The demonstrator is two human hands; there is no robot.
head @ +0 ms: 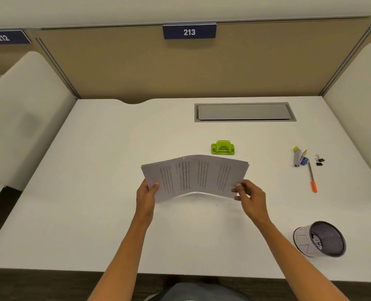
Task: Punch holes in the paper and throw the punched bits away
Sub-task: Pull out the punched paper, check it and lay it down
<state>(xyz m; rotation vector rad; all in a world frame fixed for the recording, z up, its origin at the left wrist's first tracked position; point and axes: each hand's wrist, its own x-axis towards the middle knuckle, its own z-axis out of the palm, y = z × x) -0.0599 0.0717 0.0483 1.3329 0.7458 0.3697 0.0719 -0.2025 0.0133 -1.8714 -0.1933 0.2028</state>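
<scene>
I hold a thin stack of printed paper (194, 175) above the middle of the white desk (93, 192), bowed upward in its centre. My left hand (146, 195) pinches its left near corner and my right hand (248, 197) pinches its right near corner. A small hole shows near the far edge of the top sheet. A green hole punch (222, 147) stands on the desk just beyond the paper, untouched. A mesh bin (320, 238) wrapped in white paper sits at the near right, with white bits inside.
At the far right lie a stapler (296, 156), a blue sharpener (304, 161), an orange-tipped pen (312, 177) and two binder clips (319, 160). A grey cable hatch (244, 112) is set into the desk's back. Partition panels enclose the desk on three sides.
</scene>
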